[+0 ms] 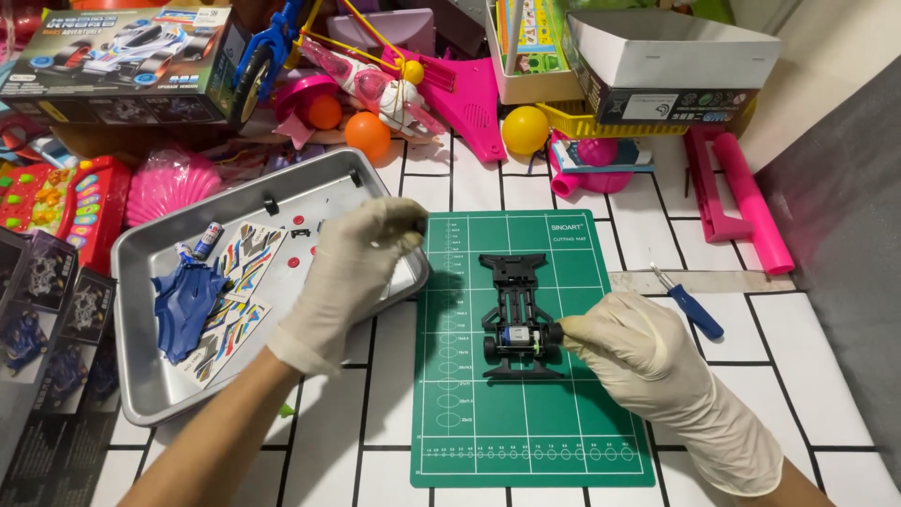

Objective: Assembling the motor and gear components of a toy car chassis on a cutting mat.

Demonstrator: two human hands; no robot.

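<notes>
Right hand (627,345): gloved, nearest the camera, fingertips pinched on the rear wheel of the black toy car chassis (517,314), steadying it
Chassis: flat on the green cutting mat (488,441), just left of that hand, kept still for work
Left hand (352,268): gloved, raised over the metal tray (150,394) rim, fingers pinched together; whether they hold anything, I cannot tell
Blue body shell (186,305): in the tray, left of that hand

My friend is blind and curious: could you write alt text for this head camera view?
A gloved right hand pinches a wheel of a black toy car chassis on a green cutting mat, while the gloved left hand reaches over a metal tray holding a blue car body and sticker sheets.
</notes>
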